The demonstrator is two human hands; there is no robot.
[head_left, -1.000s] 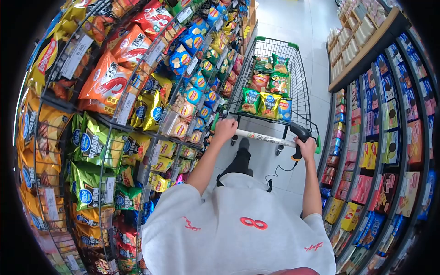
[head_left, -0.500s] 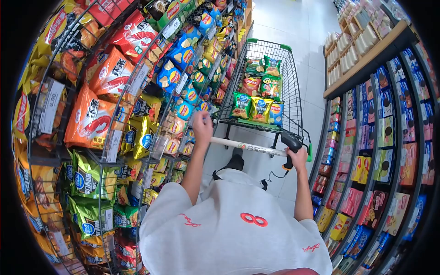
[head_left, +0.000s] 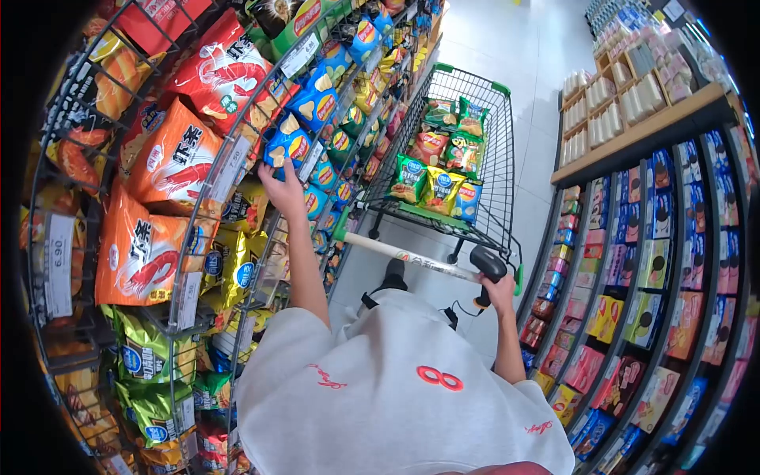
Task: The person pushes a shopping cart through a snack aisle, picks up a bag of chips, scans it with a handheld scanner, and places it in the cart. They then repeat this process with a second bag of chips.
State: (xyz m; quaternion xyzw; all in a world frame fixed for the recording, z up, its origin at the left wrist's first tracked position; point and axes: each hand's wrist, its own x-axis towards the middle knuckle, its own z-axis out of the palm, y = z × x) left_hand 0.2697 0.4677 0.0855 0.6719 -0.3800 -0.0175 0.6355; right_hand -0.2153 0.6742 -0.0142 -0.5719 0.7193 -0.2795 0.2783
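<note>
My left hand (head_left: 283, 192) reaches up to the shelf on the left. Its fingers are apart at the lower edge of a blue chip bag (head_left: 287, 146), seemingly touching it; no grip on the bag shows. On the right, my right hand (head_left: 499, 292) is closed around a black handheld barcode scanner (head_left: 488, 263) with a coiled cable, at the right end of the cart's white handle bar (head_left: 396, 252). Whether it also grips the bar is hard to tell. Ahead stands a shopping cart (head_left: 497, 142) with several chip bags (head_left: 443, 190) lying in rows inside.
Wire racks of snack bags, with orange shrimp-snack bags (head_left: 142, 245) and price tags (head_left: 59, 265), line the left side. Shelves of boxed biscuits (head_left: 625, 269) stand close on the right, below a wooden display (head_left: 613, 150). Pale floor tiles (head_left: 487, 39) run beyond the cart.
My left hand has gone from beside the cart handle up and left to the blue chip bag. My right hand stays on the scanner. The view has shifted slightly.
</note>
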